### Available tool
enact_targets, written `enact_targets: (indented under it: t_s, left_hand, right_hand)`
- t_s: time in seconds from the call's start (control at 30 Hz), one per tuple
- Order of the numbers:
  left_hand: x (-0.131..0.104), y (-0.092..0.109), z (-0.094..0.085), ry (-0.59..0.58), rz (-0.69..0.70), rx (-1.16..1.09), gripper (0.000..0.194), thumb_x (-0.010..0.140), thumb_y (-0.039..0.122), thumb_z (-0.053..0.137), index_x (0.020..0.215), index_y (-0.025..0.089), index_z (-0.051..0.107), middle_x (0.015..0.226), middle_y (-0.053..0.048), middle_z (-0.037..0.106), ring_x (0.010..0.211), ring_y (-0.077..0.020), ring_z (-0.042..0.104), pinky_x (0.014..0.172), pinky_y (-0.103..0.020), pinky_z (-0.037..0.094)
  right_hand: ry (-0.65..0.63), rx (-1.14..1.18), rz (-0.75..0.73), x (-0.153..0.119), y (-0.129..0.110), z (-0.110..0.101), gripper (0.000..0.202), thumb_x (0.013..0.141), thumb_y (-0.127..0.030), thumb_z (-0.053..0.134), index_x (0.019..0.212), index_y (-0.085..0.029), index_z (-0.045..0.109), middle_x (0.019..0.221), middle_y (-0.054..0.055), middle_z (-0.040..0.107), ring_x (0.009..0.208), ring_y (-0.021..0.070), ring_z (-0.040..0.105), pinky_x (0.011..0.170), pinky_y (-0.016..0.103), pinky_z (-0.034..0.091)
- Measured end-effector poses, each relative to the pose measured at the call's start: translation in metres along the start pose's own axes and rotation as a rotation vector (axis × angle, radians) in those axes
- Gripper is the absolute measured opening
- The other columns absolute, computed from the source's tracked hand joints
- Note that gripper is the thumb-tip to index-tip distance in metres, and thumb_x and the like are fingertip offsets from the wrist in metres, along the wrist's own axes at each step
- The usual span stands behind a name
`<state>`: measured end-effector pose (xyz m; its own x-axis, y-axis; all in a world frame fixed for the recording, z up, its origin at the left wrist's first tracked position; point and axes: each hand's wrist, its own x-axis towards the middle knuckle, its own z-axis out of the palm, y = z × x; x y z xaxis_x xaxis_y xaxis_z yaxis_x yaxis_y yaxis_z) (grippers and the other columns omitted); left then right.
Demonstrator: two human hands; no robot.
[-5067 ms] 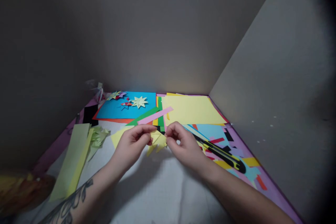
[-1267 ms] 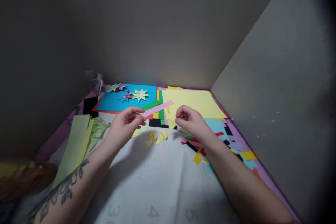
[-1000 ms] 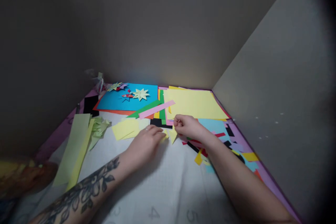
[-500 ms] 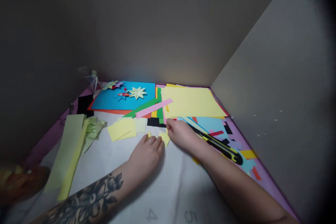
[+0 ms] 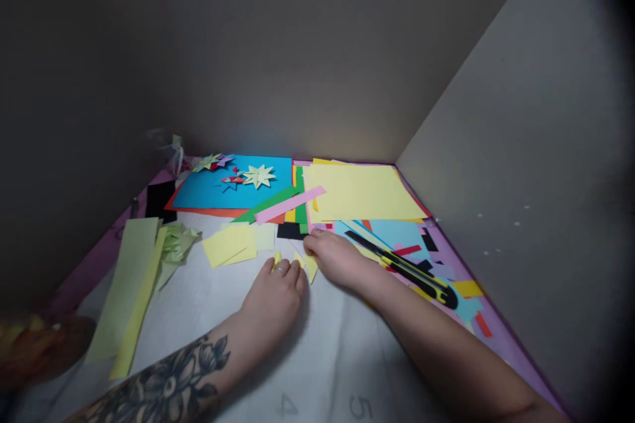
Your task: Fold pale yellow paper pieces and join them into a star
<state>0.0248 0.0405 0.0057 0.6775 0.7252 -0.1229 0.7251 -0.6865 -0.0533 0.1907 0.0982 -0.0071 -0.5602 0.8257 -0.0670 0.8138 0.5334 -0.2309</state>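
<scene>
Left hand (image 5: pixel 274 291): palm down, fingers over the folded yellow pieces (image 5: pixel 311 268); we cannot tell whether its grip pinches any.
Right hand (image 5: pixel 335 256): fingers curled beside those pieces; its fingertips are hidden, so we cannot tell its grip either.
Folded yellow pieces: at our fingertips, on the white sheet (image 5: pixel 317 360).
Cutter (image 5: pixel 411 274): we see it among paper scraps, right of our right hand.
Pale star (image 5: pixel 258 176): on blue paper (image 5: pixel 211 195).

Folded pieces (image 5: pixel 311 269) lie between strips (image 5: pixel 124 291) at left and a cutter (image 5: pixel 404 271) at right; behind, stars (image 5: pixel 258 176) rest on a card (image 5: pixel 208 194), left of sheets (image 5: pixel 362 192)
</scene>
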Motion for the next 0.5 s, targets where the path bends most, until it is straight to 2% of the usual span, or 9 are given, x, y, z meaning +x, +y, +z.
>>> enact_targets:
  t_s: [0.13, 0.27, 0.37, 0.5]
  left_hand:
    - [0.0, -0.005, -0.005, -0.015, 0.006, -0.035, 0.029, 0.085, 0.007, 0.043, 0.106, 0.01, 0.062, 0.103, -0.015, 0.065, 0.095, -0.0274, 0.058, 0.083, -0.044, 0.042]
    - [0.0, -0.008, -0.01, -0.059, 0.026, -0.039, 0.028, 0.085, 0.007, 0.042, 0.104, 0.01, 0.062, 0.1, -0.013, 0.064, 0.093, -0.0267, 0.057, 0.08, -0.042, 0.042]
    - [0.0, -0.01, -0.01, -0.073, 0.033, -0.045, 0.029, 0.085, 0.008, 0.042, 0.106, 0.011, 0.062, 0.102, -0.013, 0.064, 0.096, -0.0271, 0.057, 0.083, -0.042, 0.041]
    - [-0.002, -0.016, -0.007, -0.035, 0.052, -0.093, 0.028, 0.086, 0.009, 0.043, 0.105, 0.013, 0.062, 0.103, -0.014, 0.064, 0.099, -0.0279, 0.056, 0.085, -0.044, 0.041]
  right_hand:
    - [-0.012, 0.109, -0.142, 0.001, 0.006, -0.001, 0.018, 0.083, -0.007, 0.047, 0.079, -0.016, 0.062, 0.086, 0.006, 0.059, 0.082, 0.0172, 0.052, 0.07, 0.025, 0.036]
    - [-0.045, 0.238, -0.216, -0.001, 0.013, -0.006, 0.022, 0.078, -0.001, 0.048, 0.078, -0.016, 0.065, 0.088, 0.005, 0.06, 0.085, 0.0161, 0.053, 0.075, 0.025, 0.038]
    - [-0.048, 0.263, -0.219, -0.002, 0.012, -0.009, 0.018, 0.08, -0.004, 0.05, 0.078, -0.015, 0.064, 0.089, 0.005, 0.059, 0.084, 0.0155, 0.053, 0.075, 0.025, 0.038]
    - [-0.041, 0.199, -0.195, -0.003, 0.007, -0.009, 0.016, 0.085, -0.009, 0.051, 0.074, -0.015, 0.061, 0.086, 0.005, 0.056, 0.082, 0.0149, 0.051, 0.071, 0.024, 0.036]
